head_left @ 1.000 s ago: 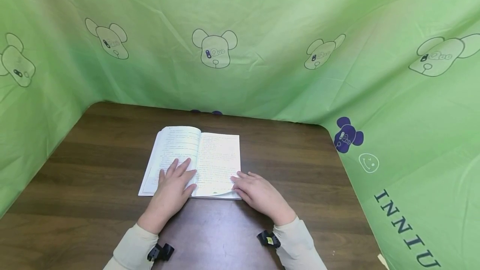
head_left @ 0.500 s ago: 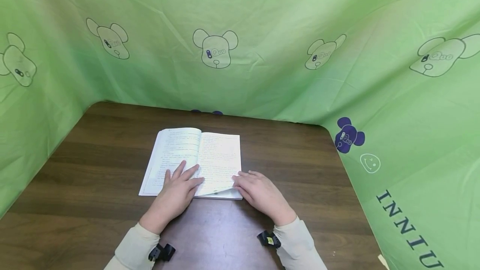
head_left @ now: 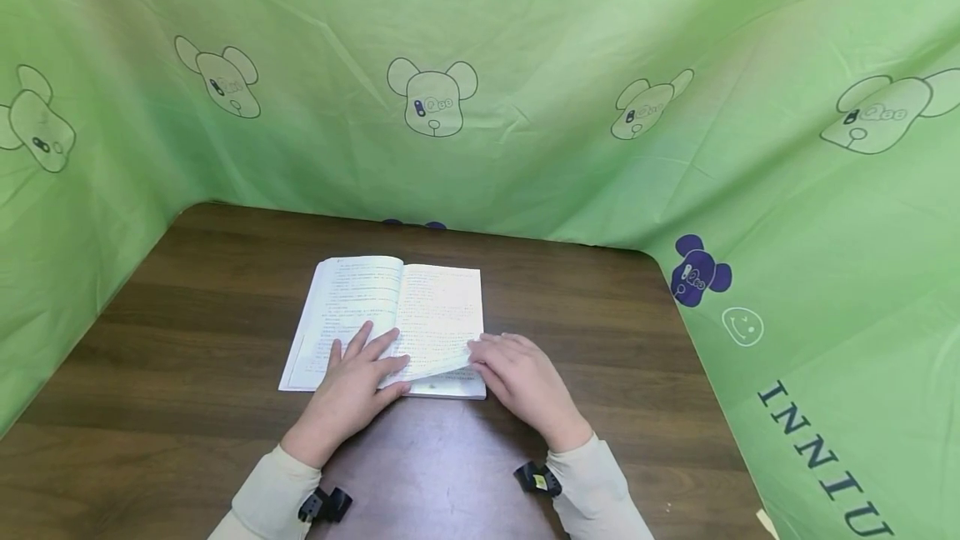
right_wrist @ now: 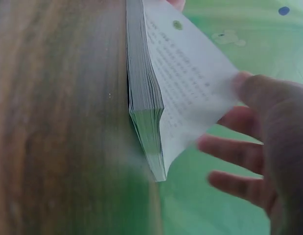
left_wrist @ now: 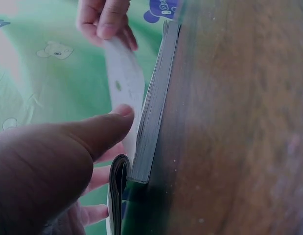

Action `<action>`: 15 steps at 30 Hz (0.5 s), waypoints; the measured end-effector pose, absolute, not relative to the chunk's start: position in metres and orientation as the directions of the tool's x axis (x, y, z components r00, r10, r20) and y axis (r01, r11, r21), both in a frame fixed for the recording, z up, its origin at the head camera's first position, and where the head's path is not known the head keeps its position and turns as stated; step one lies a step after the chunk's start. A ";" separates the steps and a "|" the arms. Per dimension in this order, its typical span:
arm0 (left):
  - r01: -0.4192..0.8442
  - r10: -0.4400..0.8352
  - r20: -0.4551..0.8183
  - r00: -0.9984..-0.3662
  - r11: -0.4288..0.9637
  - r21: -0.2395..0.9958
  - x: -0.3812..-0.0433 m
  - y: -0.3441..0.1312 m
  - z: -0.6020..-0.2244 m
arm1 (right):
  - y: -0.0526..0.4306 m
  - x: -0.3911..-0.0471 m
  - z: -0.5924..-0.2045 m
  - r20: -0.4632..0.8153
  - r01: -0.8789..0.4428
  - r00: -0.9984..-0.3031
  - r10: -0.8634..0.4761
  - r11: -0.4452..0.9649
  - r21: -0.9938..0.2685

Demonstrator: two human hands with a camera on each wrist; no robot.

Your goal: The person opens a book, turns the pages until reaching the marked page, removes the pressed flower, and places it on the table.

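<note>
An open book (head_left: pixel 438 298) lies on the wooden table, printed text on both of its pages. My right hand (head_left: pixel 521 382) pinches the lower right corner of a page (right_wrist: pixel 190 83) between thumb and fingers. That page is lifted off the thick stack of pages (right_wrist: pixel 144 98) under it, as the right wrist view shows. My left hand (head_left: pixel 352 386) rests with spread fingers over the lower middle of the book, across the fold. In the left wrist view its thumb (left_wrist: pixel 109 129) lies by the raised page near the spine.
The brown wooden table (head_left: pixel 187 340) extends around the book on all sides. Green fabric (head_left: pixel 525 173) with printed bear heads hangs behind it and along both sides. A small black device (head_left: pixel 537 479) is strapped at the right wrist, another black device (head_left: pixel 324 507) at the left.
My right hand has raised the page's lower right corner further, moving slightly up. My left hand has shifted right, from the left page onto the fold.
</note>
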State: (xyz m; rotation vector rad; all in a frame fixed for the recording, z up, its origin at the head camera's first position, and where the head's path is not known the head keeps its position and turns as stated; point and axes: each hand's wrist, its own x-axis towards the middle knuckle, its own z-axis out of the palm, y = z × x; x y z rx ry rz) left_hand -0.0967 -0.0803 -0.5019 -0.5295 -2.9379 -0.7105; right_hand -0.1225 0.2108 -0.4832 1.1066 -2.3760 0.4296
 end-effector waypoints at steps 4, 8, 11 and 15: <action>0.347 0.303 0.169 -0.938 0.836 0.426 -0.098 -0.080 -0.503 | 0.212 -0.124 -0.482 0.640 -0.757 -0.557 -0.530 0.641 -0.127; 0.328 0.269 0.192 -0.944 0.837 0.439 -0.100 -0.080 -0.502 | 0.213 -0.124 -0.482 0.632 -0.731 -0.591 -0.500 0.665 -0.157; 0.319 0.224 0.247 -0.943 0.823 0.469 -0.102 -0.081 -0.499 | 0.212 -0.124 -0.483 0.549 -0.721 -0.636 -0.543 0.671 -0.172; 0.329 0.156 0.359 -0.920 0.805 0.493 -0.103 -0.082 -0.496 | 0.212 -0.123 -0.485 0.376 -0.708 -0.694 -0.614 0.675 -0.205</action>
